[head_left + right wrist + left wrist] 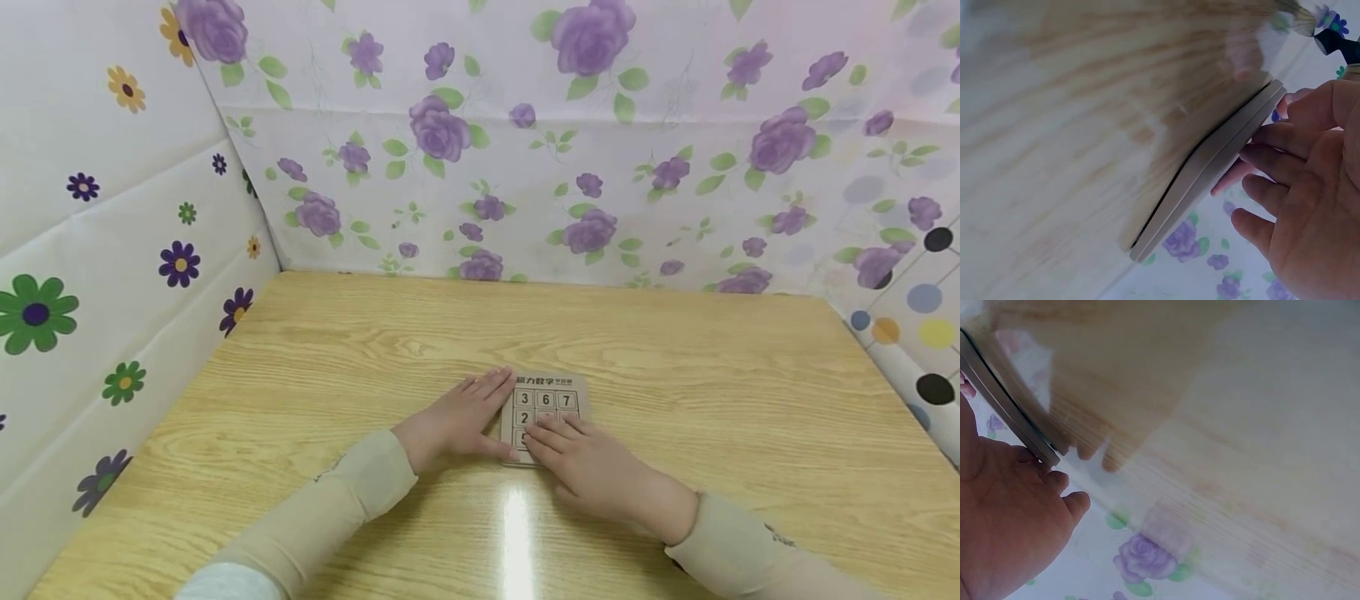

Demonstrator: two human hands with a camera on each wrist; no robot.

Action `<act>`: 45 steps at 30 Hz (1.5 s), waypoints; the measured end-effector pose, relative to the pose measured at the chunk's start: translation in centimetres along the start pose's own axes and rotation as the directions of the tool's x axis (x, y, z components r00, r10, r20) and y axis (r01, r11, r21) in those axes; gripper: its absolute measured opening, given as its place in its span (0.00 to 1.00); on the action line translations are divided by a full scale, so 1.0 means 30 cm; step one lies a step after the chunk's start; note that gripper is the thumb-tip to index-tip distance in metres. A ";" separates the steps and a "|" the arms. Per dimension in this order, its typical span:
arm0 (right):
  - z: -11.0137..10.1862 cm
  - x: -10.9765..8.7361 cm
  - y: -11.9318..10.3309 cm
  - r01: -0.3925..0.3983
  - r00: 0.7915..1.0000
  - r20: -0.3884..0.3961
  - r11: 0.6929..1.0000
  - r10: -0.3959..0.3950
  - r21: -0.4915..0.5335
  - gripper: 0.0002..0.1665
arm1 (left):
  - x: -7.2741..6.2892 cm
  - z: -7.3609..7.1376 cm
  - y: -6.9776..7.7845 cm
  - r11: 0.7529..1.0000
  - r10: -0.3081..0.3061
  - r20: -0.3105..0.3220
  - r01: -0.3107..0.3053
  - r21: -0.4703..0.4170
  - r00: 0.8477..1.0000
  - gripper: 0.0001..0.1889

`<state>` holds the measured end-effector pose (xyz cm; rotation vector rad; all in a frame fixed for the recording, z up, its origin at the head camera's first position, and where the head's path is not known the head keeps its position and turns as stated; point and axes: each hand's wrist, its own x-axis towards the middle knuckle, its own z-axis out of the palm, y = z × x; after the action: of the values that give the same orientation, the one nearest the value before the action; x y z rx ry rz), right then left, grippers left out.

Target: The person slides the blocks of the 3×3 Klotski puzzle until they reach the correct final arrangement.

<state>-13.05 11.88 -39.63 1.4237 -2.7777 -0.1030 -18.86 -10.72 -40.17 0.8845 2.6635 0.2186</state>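
Observation:
A flat number sliding puzzle (546, 381) lies on the wooden table, its tiles 3, 6 and 7 along the top row. Below these, 2 and part of a 5 show at the left; the other tiles are hidden by fingers. My left hand (459, 421) rests at the puzzle's left side, fingers stretched to its upper left corner and thumb at the lower left. With fingers laid out nearly straight, my right hand (600, 467) touches the tiles from the lower right. In the right wrist view the puzzle's edge (1210, 165) shows beside the right hand's fingers.
Wood-grained table (360, 333) surrounds the puzzle on all sides. A cloth with purple roses (442, 129) hangs behind it, a flowered cloth (112, 250) at the left, and a dotted one (922, 333) at the right.

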 end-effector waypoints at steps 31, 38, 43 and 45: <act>0.008 -0.138 0.064 -0.013 0.999 -0.045 1.000 0.013 -0.020 0.34 | 0.001 0.004 -0.001 1.000 0.001 -0.013 -0.001 0.007 1.000 0.57; 0.004 -0.109 0.046 -0.015 0.999 -0.030 1.000 0.015 -0.017 0.33 | 0.002 0.010 -0.005 1.000 -0.002 -0.015 0.002 0.009 1.000 0.57; 0.007 -0.084 0.030 -0.021 0.999 -0.027 1.000 0.021 -0.004 0.33 | 0.006 0.013 -0.004 1.000 -0.010 -0.010 0.010 0.013 1.000 0.57; 0.007 -0.074 0.024 -0.020 0.999 -0.029 1.000 0.020 -0.003 0.32 | 0.007 0.014 -0.004 1.000 -0.012 -0.010 0.013 0.020 1.000 0.57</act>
<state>-12.34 14.12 -39.76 1.3849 -2.7666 -0.0863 -18.95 -10.68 -40.66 0.8746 2.6842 0.1948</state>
